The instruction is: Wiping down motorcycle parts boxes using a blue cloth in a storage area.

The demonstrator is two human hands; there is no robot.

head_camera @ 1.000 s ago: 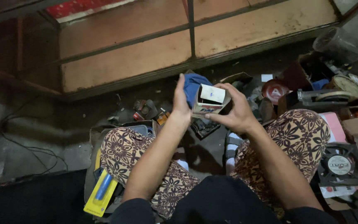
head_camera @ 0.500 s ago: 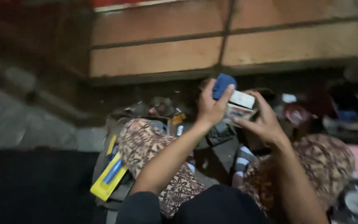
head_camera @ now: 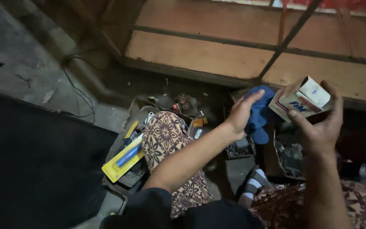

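right hand [head_camera: 318, 127] grips box [head_camera: 302, 99], flap open | left hand [head_camera: 239, 116] clutches blue cloth [head_camera: 259, 112] beside box | contents unseen, nothing out yet

Left hand [head_camera: 239, 115] drawn off the small white carton [head_camera: 300, 100], now gripping the blue cloth [head_camera: 259, 111] alone, right hand [head_camera: 318, 127] left as the carton's sole holder, carton tilted, open end turned upward, view swung leftward
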